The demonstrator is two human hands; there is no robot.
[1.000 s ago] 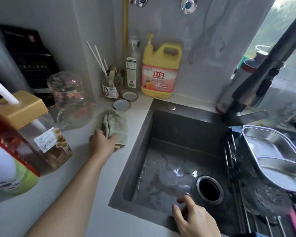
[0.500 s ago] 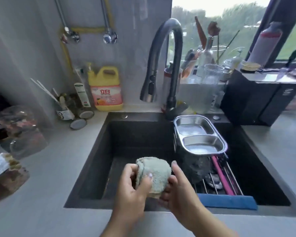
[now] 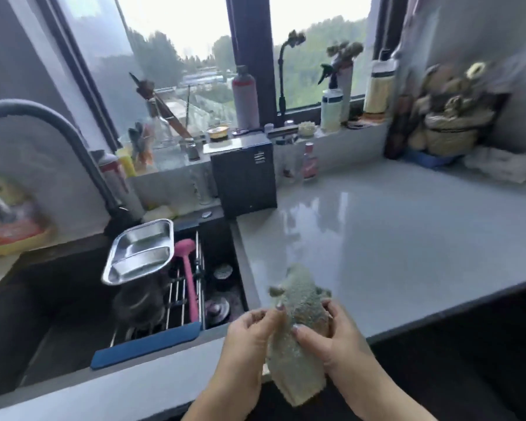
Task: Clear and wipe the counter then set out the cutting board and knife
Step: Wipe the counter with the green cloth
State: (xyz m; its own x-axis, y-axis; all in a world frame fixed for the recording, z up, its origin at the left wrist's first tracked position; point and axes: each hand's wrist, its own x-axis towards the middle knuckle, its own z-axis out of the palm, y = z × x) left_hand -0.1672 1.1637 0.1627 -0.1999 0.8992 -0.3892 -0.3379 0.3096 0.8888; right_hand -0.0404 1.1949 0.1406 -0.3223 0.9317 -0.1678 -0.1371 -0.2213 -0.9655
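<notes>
Both hands pinch one greenish cloth [image 3: 298,338] between them: the left hand [image 3: 249,344] holds its left edge with thumb and fingers closed, and the right hand [image 3: 331,341] closes its grip on the right side. The cloth hangs down between the wrists, its upper end bunched above the fingers.

Half a second ago the cloth was balled up over the middle of the sink; now it is drawn out longer and held farther right, over the near edge of the grey table [image 3: 392,232], just right of the sink [image 3: 43,299]. The view has swung right as well, so the wide glossy table surface now fills the right side.

In the sink, a steel divided tray [image 3: 140,250] sits on a wire rack beside a pink-handled tool [image 3: 187,268], with a blue strip [image 3: 146,344] along the near rim. A black box [image 3: 243,177] stands at the far side of the table.

The items on the windowsill and in the far right corner are blurred and hard to identify. The faucet [image 3: 43,123] is cut off at the left edge. Neither cutting board nor knife can be made out.
</notes>
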